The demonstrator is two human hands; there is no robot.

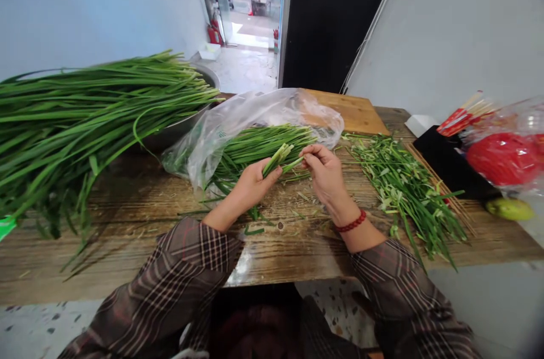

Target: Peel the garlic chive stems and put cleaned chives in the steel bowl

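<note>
My left hand (251,188) is closed round a small bunch of green chives (278,158), pale stem ends pointing up and right. The fingertips of my right hand (326,173) pinch the end of one stalk beside that bunch. Behind both hands, more long chives (263,146) lie partly inside a clear plastic bag (272,103). On the left, a large heap of long chives (106,95) rests over a metal bowl (182,123). To the right of my hands lies a loose pile of trimmed leaves and scraps (403,189).
A wooden board (355,112) lies at the table's back. At the right are a black box (454,169), wrapped chopsticks (463,115), a red bagged item (504,158) and a yellow-green fruit (510,208). Scraps dot the wooden table (293,254).
</note>
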